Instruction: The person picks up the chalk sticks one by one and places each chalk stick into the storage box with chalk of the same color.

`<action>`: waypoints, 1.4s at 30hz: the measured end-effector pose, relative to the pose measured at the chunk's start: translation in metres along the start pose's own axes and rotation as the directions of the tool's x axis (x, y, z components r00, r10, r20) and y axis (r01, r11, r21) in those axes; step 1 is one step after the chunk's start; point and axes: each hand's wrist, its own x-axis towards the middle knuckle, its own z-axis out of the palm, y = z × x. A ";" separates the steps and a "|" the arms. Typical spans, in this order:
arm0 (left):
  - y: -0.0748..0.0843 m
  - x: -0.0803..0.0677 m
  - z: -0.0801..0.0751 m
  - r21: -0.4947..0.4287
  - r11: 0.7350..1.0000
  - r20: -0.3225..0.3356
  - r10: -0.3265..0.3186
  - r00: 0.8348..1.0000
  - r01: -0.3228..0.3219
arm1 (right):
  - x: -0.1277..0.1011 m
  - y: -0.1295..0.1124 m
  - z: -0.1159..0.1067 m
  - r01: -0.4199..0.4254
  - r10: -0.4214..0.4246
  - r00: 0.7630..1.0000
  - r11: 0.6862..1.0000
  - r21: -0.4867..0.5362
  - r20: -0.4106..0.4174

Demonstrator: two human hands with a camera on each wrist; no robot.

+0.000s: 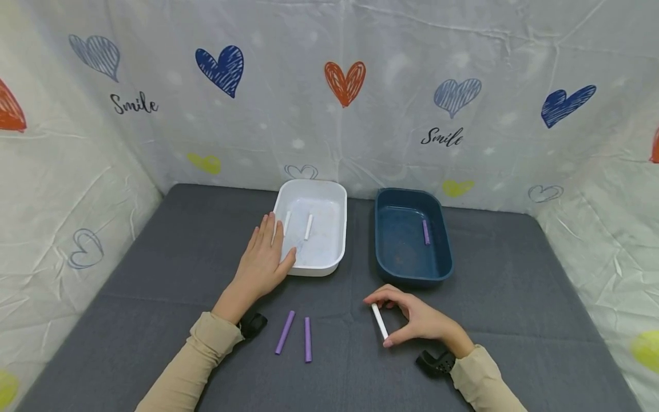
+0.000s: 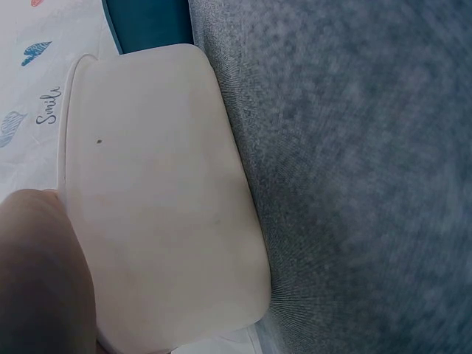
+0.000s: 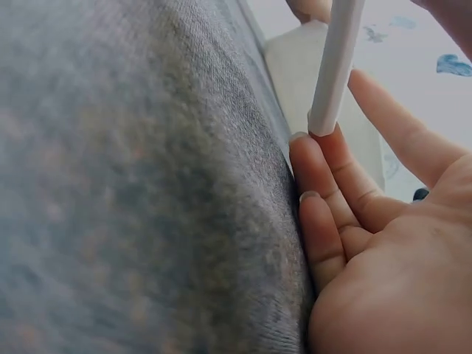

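On the grey fabric-covered table [image 1: 170,269], enclosed on three sides by a white heart-printed cloth backdrop [image 1: 360,131], two rectangular plastic trays stand side by side near the far edge. The white plastic tray [image 1: 337,252] is on the left and holds two white chalk-like sticks [image 1: 308,226] lying nearly parallel. The dark blue plastic tray [image 1: 443,252] is on the right and holds one purple stick [image 1: 425,232]. The contents suggest a sort by colour: white into white, purple into blue.

Status, as judged from the layout: three sticks are placed, three remain outside the trays.

- Two loose purple sticks [image 1: 296,332] lie on the table in front of the white tray, between the two forearms, close together but not touching.
- One white cylindrical stick [image 1: 380,321] is at the table surface in front of the blue tray, held by the right hand [image 1: 419,320]. The grip of this hand is a pinch: thumb at the near end, fingertips at the far end. The right wrist view shows the stick end resting against a fingertip [image 3: 313,147].
- The left hand [image 1: 262,260] lies flat, fingers straight and together, on the near left corner of the white tray, thumb on the rim. Its grip is spread and holds nothing; the left wrist view shows only the tray's outer wall and the table.

Remaining work, by this estimate: the pinched white stick and both loose purple sticks.
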 end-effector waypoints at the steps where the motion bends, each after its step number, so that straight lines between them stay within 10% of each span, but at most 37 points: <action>1: 0.000 0.000 0.000 0.001 1.000 0.000 0.000 1.000 0.000 | 0.001 0.000 0.000 0.000 0.000 1.000 1.000 0.005 -0.001; 42: 0.001 0.000 -0.001 -0.006 1.000 -0.006 -0.004 1.000 0.004 | 0.062 -0.048 -0.012 0.135 -0.135 0.991 0.990 -0.042 0.006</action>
